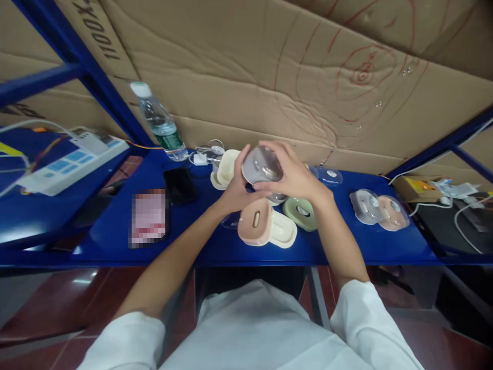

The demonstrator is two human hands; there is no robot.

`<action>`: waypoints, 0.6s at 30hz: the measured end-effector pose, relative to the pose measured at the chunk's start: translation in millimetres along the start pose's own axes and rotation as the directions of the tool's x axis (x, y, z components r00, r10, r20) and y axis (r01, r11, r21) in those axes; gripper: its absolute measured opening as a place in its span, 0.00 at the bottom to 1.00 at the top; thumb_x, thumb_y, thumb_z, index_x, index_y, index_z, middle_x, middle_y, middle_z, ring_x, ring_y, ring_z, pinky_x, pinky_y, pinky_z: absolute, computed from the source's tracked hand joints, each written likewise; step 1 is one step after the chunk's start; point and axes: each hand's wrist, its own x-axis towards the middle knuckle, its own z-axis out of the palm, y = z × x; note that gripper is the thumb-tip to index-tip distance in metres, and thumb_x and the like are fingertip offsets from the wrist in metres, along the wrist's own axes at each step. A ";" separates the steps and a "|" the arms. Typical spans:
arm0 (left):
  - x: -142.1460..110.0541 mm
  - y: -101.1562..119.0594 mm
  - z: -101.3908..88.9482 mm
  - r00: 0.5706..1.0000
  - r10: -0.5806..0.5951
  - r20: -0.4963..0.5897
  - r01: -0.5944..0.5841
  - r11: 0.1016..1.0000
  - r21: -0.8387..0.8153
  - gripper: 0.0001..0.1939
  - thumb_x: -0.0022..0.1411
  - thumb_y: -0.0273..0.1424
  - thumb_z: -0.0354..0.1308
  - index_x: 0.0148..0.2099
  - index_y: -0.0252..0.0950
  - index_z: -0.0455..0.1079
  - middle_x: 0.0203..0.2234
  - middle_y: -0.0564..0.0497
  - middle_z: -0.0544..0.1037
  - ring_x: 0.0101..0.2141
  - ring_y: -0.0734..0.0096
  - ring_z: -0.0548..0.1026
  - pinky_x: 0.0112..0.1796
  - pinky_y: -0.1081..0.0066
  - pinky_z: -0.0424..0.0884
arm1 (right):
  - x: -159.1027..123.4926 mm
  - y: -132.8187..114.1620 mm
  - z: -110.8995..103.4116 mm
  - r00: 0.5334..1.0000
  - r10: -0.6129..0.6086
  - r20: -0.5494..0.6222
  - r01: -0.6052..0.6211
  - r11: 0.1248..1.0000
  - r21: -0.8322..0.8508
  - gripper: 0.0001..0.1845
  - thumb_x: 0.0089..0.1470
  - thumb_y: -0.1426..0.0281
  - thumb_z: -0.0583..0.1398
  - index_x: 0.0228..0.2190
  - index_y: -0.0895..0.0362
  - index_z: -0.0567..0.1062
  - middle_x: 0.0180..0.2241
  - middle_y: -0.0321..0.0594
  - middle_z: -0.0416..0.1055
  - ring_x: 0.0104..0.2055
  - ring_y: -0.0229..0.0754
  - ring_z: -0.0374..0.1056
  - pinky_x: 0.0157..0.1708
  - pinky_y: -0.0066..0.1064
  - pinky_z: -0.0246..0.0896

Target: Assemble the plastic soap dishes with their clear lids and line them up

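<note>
Between my two hands, above the blue table, is a small grey plastic box with a clear cover (262, 165). My left hand (239, 187) grips its left side, thumb stretched along below it. From the right, my right hand (290, 172) wraps round the box with curved fingers. Just below the hands lie a pink box part (254, 222) with a slot, a cream tray-like piece (284, 229) and a green box (300, 213) with a label. Cream pieces (227, 168) sit behind my left hand. A clear lid (330, 176) lies beyond my right forearm.
At the right of the table (339, 252) rest a grey box (365, 206) and a pink box (393, 213). On the left are a water bottle (164, 126), a black phone (179, 185) and a blurred-out item (148, 218). Cardboard (215, 77) walls the back; a power strip (73, 164) lies far left.
</note>
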 end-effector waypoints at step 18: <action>16.2 -33.0 -23.3 0.955 -0.242 -0.174 0.217 0.964 -0.153 0.69 0.40 0.64 0.79 0.75 0.54 0.47 0.72 0.42 0.60 0.69 0.42 0.66 0.66 0.48 0.68 | 10.9 82.9 6.9 0.987 0.105 -0.118 -0.115 0.989 -0.088 0.49 0.65 0.43 0.63 0.76 0.48 0.54 0.76 0.51 0.54 0.78 0.63 0.50 0.74 0.66 0.47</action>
